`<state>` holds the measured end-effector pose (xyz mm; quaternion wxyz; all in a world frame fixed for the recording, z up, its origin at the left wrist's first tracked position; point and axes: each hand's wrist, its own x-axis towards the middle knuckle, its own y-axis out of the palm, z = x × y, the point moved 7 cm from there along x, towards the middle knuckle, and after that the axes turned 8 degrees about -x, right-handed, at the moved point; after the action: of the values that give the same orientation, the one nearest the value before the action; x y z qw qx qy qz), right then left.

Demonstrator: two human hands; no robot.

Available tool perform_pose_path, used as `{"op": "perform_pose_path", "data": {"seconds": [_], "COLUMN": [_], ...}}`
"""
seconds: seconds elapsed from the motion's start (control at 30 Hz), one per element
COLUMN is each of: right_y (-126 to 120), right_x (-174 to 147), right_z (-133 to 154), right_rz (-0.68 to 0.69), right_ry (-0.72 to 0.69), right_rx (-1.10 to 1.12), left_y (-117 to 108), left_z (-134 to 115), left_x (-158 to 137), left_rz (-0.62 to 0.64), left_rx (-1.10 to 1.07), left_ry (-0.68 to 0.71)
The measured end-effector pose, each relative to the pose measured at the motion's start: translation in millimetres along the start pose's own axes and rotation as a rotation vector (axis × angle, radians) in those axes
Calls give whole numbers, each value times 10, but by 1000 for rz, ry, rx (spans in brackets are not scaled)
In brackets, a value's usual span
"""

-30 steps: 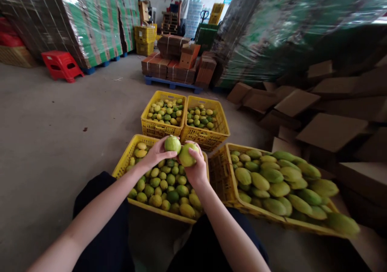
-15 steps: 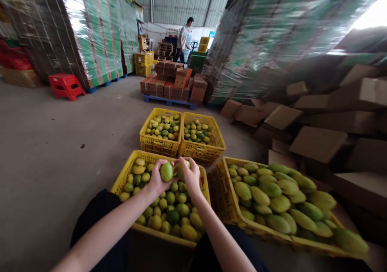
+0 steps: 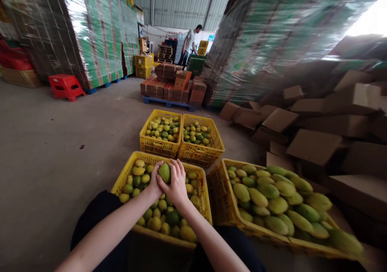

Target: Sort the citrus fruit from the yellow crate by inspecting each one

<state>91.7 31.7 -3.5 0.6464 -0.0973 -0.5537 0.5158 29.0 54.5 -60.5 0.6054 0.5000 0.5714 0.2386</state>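
A green lemon (image 3: 165, 173) is cupped between my two hands, above a yellow crate (image 3: 123, 174) of green and yellow lemons. My left hand (image 3: 155, 181) wraps its left side. From the right, my right hand (image 3: 176, 184) curls its fingers over the same lemon, with the thumb side near my left hand. My palms and part of the fruit are hidden. Loose lemons (image 3: 172, 217) fill the crate below my wrists.
Two yellow crates of lemons (image 3: 163, 127) stand just beyond. At right, a larger-looking yellow crate (image 3: 229, 195) holds greenish fruit. Cardboard boxes (image 3: 314, 145) lie heaped further right. A red stool (image 3: 65, 86) stands at left. Behind bundled cartons (image 3: 173, 92), a person (image 3: 189, 42) leans forward.
The second lemon seen at my right hand is out of sight. My right hand has moved left onto the green lemon. The person at the back has shifted right and bent over.
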Motion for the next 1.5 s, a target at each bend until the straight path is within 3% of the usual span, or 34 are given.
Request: {"op": "perform_pose_path", "data": {"seconds": [0.1,0.17,0.33,0.53,0.67,0.77,0.93,1.1,1.37,1.5], "right_y": [-91,-183,-400,-96,26,53,74,86,64,75], "right_x": [29,53,151,132,88,87,80,-1,-6,-12], "right_z": [97,143,-49,-327,-252,-206,-281,-456,-512,-497], "right_rz": [42,67,-49,50,161,177,139,52,32,27], "right_ry": [-102,-81,307,841,943,961,1024,1229,1225,1249], "right_rx": [160,359,868,1386,1461,1489,1539,1631,1662,1649], "left_y": [82,143,225,486,602,547,356,426,489,434], "left_z": [7,-10,-266,-583,-536,-436,-333,-338,-383,-437], "left_x": [-8,-11,28,-62,-139,-119,-28,-42,-141,-96], "left_rz": [44,55,-5,146,213,165,24,88,173,140], "left_rx": [10,12,-65,113,216,136,-97,-104,-209,-211], "left_ry": [-14,-44,-22,105,158,111,-39,-68,-67,-28]}}
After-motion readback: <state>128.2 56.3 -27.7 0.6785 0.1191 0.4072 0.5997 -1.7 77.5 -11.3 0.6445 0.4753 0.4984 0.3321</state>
